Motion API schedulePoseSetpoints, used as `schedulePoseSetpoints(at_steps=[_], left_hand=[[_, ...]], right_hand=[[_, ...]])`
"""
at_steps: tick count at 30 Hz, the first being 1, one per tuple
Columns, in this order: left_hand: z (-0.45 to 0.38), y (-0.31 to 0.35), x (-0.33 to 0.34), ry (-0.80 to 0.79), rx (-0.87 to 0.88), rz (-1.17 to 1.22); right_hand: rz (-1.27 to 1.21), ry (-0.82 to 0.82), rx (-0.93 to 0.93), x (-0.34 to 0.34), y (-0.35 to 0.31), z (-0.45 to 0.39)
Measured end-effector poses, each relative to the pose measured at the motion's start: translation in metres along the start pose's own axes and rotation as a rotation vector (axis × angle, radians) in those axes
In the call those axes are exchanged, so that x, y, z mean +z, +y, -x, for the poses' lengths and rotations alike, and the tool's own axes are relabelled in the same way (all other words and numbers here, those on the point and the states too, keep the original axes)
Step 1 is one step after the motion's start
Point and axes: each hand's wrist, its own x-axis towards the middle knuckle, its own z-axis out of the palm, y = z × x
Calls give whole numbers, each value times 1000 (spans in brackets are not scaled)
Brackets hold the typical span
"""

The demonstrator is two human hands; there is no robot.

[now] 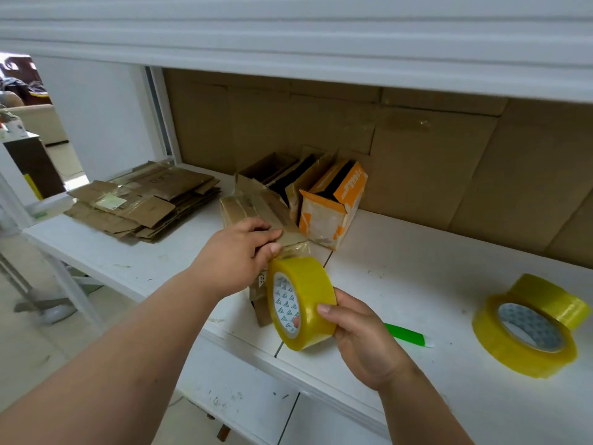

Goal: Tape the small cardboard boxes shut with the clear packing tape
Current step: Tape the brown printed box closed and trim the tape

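Note:
A small brown cardboard box (247, 208) stands on the white table (401, 268) in the middle of the view. My left hand (239, 256) rests on top of it, fingers curled at its near edge where a strip of tape runs from the roll. My right hand (356, 332) grips a yellowish clear tape roll (301, 303), held upright just in front of the box. Behind the box stand an orange-and-white box (327, 213) and other open small boxes (276, 171).
A stack of flattened cardboard (144, 200) lies at the table's left end. Two more tape rolls (526, 332) sit at the right. A green-handled tool (407, 334) lies beside my right hand. Large cartons (417, 149) line the back under a white shelf (288, 33).

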Motion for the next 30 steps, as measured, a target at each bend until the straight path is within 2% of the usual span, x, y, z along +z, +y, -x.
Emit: schedulePoseSetpoints(at_steps=[8,11,13,17,19,22,25,26,28,30], left_hand=[[-3,-4,-5,-10,-25,-60],[0,-2,2,49,-142,52],[3,-1,10,127,-153,98],[20,2,20,242,-191,11],[29,3,22,283,-252,39],[37,9,22,237,-354,139],[40,16,22,118,-407,147],[40,18,22,107,-416,176],[39,21,21,115,-431,234],[39,26,21,132,-455,278]], right_hand=[[244,39,22,-1,18,9],[262,34,19,3,15,6],[244,32,13,5,15,6],[234,9,2,3,17,5],[246,-6,9,2,15,4],[288,-29,0,-2,5,7],[346,117,-39,-16,-3,8],[424,220,-53,-24,-3,7],[839,456,-48,-46,-1,2],[1296,516,91,-64,4,1]])
